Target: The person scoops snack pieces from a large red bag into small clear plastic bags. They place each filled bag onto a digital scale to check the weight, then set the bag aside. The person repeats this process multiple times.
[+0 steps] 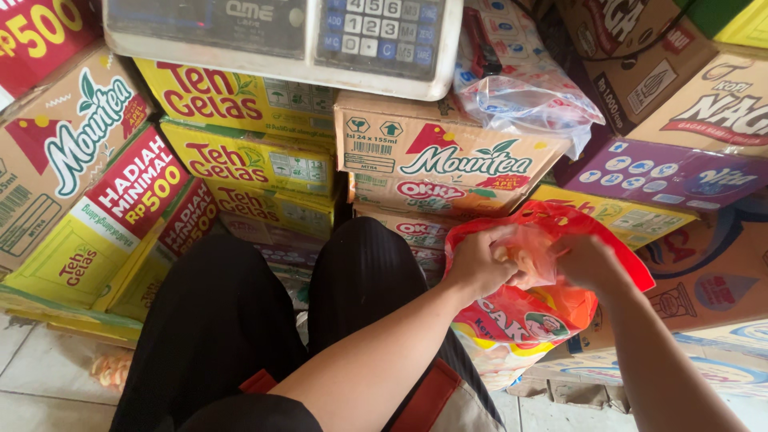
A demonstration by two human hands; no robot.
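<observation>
Two hands work at the mouth of a large red and orange snack bag (528, 316), which hangs in front of the person's right knee, against a wall of stacked cartons. Left hand (478, 262): fingers clenched on the bag's rim and on a small clear plastic bag (532, 254) holding pale snack pieces. Right hand (590, 262): fingers curled at the opposite side of the small bag; its grip is blurred and cannot be told. A weighing scale (280, 36) sits atop the cartons (436, 156). Black trousers (232, 320) cover both legs.
</observation>
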